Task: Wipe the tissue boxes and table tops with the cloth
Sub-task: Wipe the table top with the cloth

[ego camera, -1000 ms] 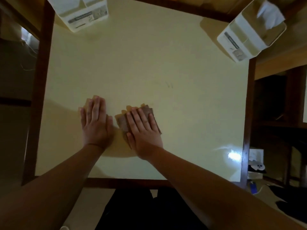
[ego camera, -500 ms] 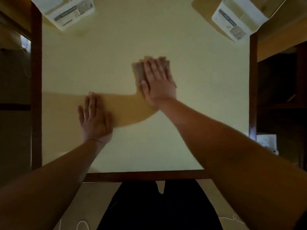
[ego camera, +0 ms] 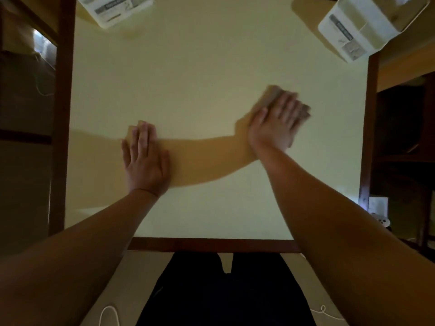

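While the left hand [ego camera: 146,161] lies flat, fingers straight, holding nothing, likely bracing on the table top [ego camera: 200,74], the right hand [ego camera: 275,124] presses the brown cloth [ego camera: 270,95] flat at centre right. Both tissue boxes [ego camera: 367,27] sit in the frame's upper corners, probably clear of the wiping.

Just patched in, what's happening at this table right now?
A person is wiping the table top with a brown cloth. The right hand presses the cloth flat against the surface, out toward the table's right side. The left hand rests flat on the table, holding nothing. Two tissue boxes sit at the far corners, one left and one right, neither touched by a hand.
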`<state>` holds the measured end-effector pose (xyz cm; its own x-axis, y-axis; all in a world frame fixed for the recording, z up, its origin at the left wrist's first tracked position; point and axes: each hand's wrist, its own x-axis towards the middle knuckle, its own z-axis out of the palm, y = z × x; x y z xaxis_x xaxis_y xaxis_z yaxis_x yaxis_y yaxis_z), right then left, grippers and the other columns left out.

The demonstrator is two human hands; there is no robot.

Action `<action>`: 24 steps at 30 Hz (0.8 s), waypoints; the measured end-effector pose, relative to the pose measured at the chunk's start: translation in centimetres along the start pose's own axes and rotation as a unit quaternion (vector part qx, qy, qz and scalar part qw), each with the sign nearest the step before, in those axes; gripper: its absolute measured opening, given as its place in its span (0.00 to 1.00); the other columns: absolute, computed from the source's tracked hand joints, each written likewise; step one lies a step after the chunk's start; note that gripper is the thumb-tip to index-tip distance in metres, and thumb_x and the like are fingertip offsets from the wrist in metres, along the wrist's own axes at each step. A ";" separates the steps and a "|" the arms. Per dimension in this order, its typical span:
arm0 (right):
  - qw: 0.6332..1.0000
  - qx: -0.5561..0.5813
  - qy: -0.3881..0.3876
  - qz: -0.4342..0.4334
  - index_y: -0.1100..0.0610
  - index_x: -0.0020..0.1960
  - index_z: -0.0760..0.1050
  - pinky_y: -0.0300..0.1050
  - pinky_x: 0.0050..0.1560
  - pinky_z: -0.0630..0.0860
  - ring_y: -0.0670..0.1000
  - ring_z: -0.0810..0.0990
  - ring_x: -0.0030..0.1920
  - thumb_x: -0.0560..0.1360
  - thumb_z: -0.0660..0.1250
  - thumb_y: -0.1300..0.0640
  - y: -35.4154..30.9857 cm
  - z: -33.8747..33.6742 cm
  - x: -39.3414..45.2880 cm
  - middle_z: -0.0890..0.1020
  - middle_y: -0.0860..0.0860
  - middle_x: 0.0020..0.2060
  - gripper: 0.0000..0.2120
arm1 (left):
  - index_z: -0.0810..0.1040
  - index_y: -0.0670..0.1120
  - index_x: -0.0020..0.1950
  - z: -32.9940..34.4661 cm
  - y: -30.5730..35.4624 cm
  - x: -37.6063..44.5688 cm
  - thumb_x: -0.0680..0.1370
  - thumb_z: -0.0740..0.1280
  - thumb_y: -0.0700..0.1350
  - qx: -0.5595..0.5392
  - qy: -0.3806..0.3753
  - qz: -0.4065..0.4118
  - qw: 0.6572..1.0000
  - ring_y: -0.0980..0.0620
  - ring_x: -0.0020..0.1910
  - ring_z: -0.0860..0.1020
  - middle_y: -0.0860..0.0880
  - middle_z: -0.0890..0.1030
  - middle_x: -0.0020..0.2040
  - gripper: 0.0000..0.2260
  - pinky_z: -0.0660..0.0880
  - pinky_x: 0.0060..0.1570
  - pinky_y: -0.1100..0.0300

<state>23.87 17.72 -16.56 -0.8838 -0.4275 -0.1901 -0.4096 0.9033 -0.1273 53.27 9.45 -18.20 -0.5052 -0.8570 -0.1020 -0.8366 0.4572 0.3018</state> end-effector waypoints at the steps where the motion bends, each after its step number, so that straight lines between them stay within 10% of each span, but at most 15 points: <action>1: 0.998 -0.013 -0.007 -0.063 0.59 0.87 0.47 0.61 0.83 0.38 0.59 0.47 0.86 0.83 0.46 0.43 -2.0 0.6 -1.3 0.50 0.58 0.86 0.36 | 0.54 0.44 0.84 0.0 -0.1 0.0 0.84 0.50 0.56 0.001 0.000 0.003 1.000 0.43 0.83 0.49 0.44 0.54 0.84 0.31 0.44 0.81 0.41; 6: 0.934 -0.040 -0.068 -0.350 0.54 0.87 0.48 0.60 0.84 0.41 0.54 0.47 0.86 0.85 0.49 0.42 -6.6 2.2 -8.8 0.52 0.53 0.86 0.35 | 0.58 0.42 0.83 0.2 -0.4 0.1 0.84 0.48 0.54 -0.016 0.011 0.003 1.000 0.44 0.83 0.52 0.44 0.57 0.84 0.30 0.46 0.81 0.41; 13: 0.826 -0.082 -0.122 -0.545 0.52 0.87 0.49 0.60 0.84 0.47 0.53 0.47 0.86 0.85 0.54 0.42 4.0 2.0 -15.3 0.51 0.50 0.86 0.34 | 0.57 0.44 0.84 0.3 -0.4 0.2 0.84 0.50 0.53 -0.007 0.024 0.009 1.000 0.43 0.83 0.52 0.45 0.57 0.84 0.29 0.44 0.81 0.41; 24: 0.988 -0.030 -0.044 -0.142 0.52 0.87 0.44 0.60 0.84 0.47 0.55 0.46 0.86 0.86 0.48 0.41 17.0 -0.5 -8.4 0.49 0.52 0.87 0.34 | 0.56 0.43 0.84 0.4 -0.2 0.1 0.85 0.51 0.53 0.012 0.021 0.009 1.000 0.42 0.83 0.51 0.45 0.55 0.84 0.28 0.44 0.80 0.40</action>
<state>24.22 36.66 -16.63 -0.7089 -0.6637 -0.2388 -0.6537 0.7453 -0.1309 53.32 9.36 -18.63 -0.5118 -0.8573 -0.0558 -0.8322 0.4786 0.2799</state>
